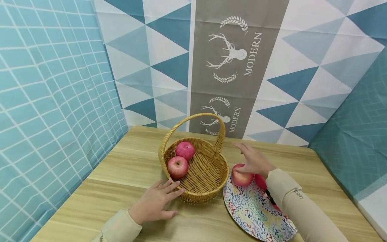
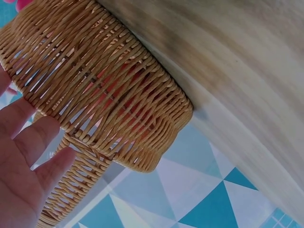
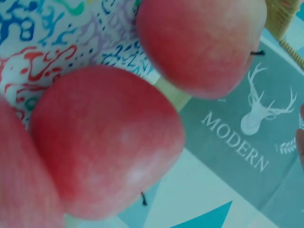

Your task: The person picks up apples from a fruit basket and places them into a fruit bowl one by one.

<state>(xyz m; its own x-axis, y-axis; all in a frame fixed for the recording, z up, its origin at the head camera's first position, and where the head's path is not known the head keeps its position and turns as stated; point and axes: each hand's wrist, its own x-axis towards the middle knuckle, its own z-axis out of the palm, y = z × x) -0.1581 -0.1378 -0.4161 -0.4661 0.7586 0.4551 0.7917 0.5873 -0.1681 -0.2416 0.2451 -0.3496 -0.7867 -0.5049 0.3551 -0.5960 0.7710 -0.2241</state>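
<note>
A wicker basket (image 1: 222,169) with a tall arched handle stands on the table. Two pinkish-red apples lie at its left side, a front apple (image 1: 177,167) and a back apple (image 1: 185,150). My left hand (image 1: 155,203) rests straight fingers on the basket's near-left rim; the left wrist view shows these fingertips against the weave. To the basket's right, my right hand (image 1: 255,160) hovers with spread fingers around an apple (image 1: 242,178), its thumb in front of it. That apple sits at the far edge of a colourfully patterned round plate (image 1: 251,211). Another apple (image 3: 109,142) lies beside it.
More red fruit (image 3: 21,175) shows at the left of the right wrist view. My right sleeve (image 1: 302,205) covers part of the plate. A patterned cloth (image 1: 169,60) hangs behind the wooden table (image 1: 105,188), with blue sheets at both sides.
</note>
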